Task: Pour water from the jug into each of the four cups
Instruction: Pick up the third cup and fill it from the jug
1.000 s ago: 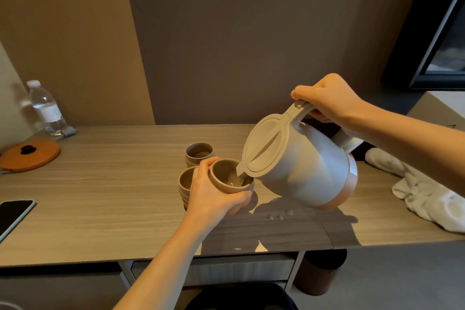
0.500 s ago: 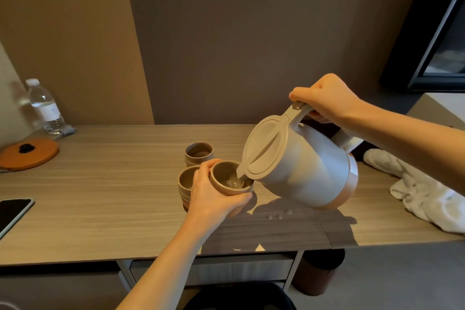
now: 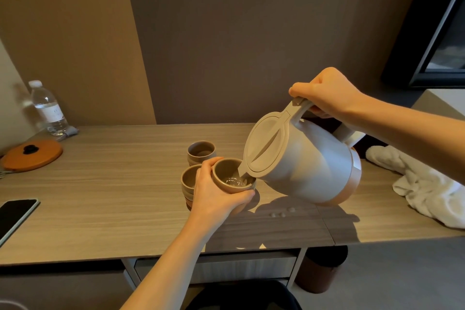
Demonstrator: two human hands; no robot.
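Observation:
My right hand grips the handle of a beige lidded jug, tilted left with its spout over a brown cup. Water runs from the spout and pools in that cup. My left hand holds the cup, fingers wrapped round its side, just above the wooden desk. Left of it a stack of brown cups stands on the desk, partly hidden by my hand. Another brown cup stands behind, on a further one.
A plastic water bottle and an orange round lid sit at the far left. A dark phone lies at the left edge. White cloth is bunched at the right. Water drops lie under the jug.
The water in the held cup has risen a little. Jug and hands stay nearly where they were.

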